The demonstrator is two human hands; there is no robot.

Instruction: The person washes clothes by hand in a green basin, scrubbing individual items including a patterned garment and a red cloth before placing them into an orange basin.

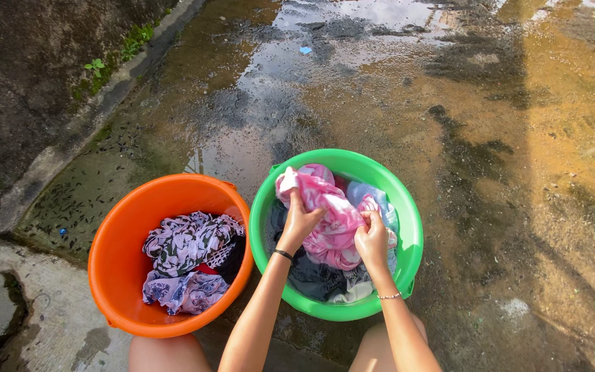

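Hands: left hand (299, 222) and right hand (372, 240) both clench the pink cloth (330, 219).
Cloth: bunched, running far-left to near-right over the green basin (413, 234).

One head-worn view looks steeply down, close over two tubs, seemingly wide-angle.

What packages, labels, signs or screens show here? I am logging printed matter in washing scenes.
None in view: both hands, left hand and right hand, grip a pink and white cloth over a green basin.
An orange basin beside it holds patterned laundry.
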